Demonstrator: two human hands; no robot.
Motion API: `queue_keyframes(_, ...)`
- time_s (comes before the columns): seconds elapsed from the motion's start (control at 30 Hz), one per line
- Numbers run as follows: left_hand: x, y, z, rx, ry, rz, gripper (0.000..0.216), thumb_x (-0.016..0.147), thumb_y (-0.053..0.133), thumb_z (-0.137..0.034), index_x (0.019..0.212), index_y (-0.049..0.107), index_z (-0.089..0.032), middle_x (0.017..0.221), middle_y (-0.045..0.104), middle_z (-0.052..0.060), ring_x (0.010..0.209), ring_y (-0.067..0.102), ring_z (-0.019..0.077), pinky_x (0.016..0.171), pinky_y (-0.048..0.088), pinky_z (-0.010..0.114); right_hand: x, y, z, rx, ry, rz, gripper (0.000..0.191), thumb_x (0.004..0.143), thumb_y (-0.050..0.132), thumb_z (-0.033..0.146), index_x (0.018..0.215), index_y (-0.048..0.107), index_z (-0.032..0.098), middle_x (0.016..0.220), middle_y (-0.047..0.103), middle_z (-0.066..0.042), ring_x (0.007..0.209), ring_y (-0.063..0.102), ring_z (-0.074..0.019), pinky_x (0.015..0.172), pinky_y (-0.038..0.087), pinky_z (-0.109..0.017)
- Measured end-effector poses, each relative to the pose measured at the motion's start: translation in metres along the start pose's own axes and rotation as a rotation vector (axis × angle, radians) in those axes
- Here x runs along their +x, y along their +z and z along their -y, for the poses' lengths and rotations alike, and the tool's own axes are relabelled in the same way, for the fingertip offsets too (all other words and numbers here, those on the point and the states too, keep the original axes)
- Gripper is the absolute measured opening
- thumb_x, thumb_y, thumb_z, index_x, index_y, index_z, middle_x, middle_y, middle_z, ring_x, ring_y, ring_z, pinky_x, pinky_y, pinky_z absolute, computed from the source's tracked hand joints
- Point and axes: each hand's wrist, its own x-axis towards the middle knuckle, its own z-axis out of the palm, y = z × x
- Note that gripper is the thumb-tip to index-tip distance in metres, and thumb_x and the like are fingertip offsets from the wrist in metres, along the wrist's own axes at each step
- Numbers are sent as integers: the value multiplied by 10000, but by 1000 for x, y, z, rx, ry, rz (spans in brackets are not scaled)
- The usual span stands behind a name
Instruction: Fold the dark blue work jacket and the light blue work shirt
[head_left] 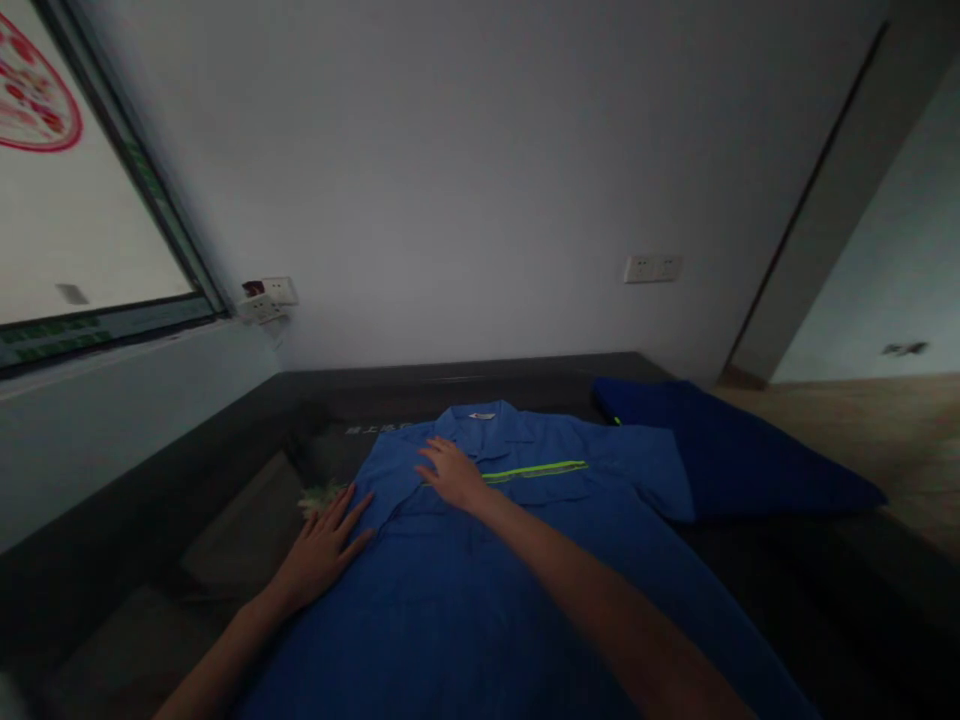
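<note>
A blue short-sleeved work shirt [480, 590] lies spread out, collar away from me, with a yellow-green reflective strip across its chest. My left hand [322, 550] rests flat at the shirt's left edge, near the sleeve, with its fingers spread. On the upper chest, left of the middle, lies my right hand [452, 475], palm down and fingers apart, covering part of the strip. Neither hand grips the cloth. The shirt's lower end runs out of view at the bottom.
The shirt lies on a dark table [360, 385] against a pale wall. A darker blue folded cloth [735, 455] sits at the right, touching the sleeve. Wall sockets [652, 268] and a socket with a plug [261, 300] are behind. A window [90, 170] is at the left.
</note>
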Motion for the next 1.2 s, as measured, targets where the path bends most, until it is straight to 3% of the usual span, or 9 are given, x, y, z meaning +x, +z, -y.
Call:
queue_keyframes(0.2,16,-27,-10,53,-34,-56,606,882,367,-509,1451,299,-309,1546,189,45,1405,172,352,1045,212,658,-116,-109,-60,33,171,-167,232,898,486,245,1023,671,183,1060,673,-59,1028,591,-175,915,419,-290)
queue_keyframes(0.3,49,-55,-43,30,17,-155,551,897,345,-464,1416,380,-283,1530,257,54,1395,224,345,1060,178,655,-175,-149,-96,-6,361,-282,220,879,494,250,976,678,179,993,687,-67,885,627,-182,814,451,-301)
queue_keyframes(0.4,91,-84,-114,-144,259,-129,505,879,420,-452,1329,490,-235,1417,458,83,1303,405,294,1085,261,536,-220,-172,-126,-90,602,-375,213,873,496,282,925,678,184,934,695,-64,849,635,-189,770,451,-294)
queue_keyframes(0.5,132,-98,-209,-370,626,-39,383,895,438,-386,1214,573,-221,1277,586,61,1203,508,217,1049,360,379,-245,-183,-142,-197,835,-412,217,882,494,333,887,664,199,889,697,-57,841,645,-199,732,444,-287)
queue_keyframes(0.57,157,-98,-275,-461,730,-27,321,885,468,-327,1137,613,-191,1187,635,72,1102,571,204,999,406,346,-252,-187,-146,-266,948,-377,240,892,482,381,873,654,215,879,699,-54,836,651,-214,696,438,-292)
queue_keyframes(0.7,203,-79,-389,-563,740,37,255,858,502,-217,1062,642,-156,1065,678,70,956,624,179,893,464,277,-258,-191,-146,-353,1089,-226,327,905,447,462,863,661,218,895,701,-86,853,662,-251,677,437,-319)
queue_keyframes(0.83,232,-58,-464,-574,553,61,314,864,487,-205,1161,583,-166,1119,648,93,1046,602,196,930,438,284,-260,-189,-145,-334,1132,-93,423,917,406,505,853,673,182,946,697,-143,889,666,-281,705,445,-349)
queue_keyframes(0.97,241,-40,-499,-532,422,118,505,861,517,-377,1307,426,-161,1224,560,201,1102,583,303,902,453,408,-261,-188,-149,-264,1153,-25,405,908,434,496,849,673,175,985,695,-148,930,659,-293,715,447,-349)
queue_keyframes(1.2,251,-21,-510,-482,318,219,588,778,565,-569,1209,416,-199,1201,588,194,1109,583,339,883,450,435,-257,-188,-144,-226,1142,28,305,856,546,458,915,652,178,1003,694,-129,938,661,-282,708,453,-331)
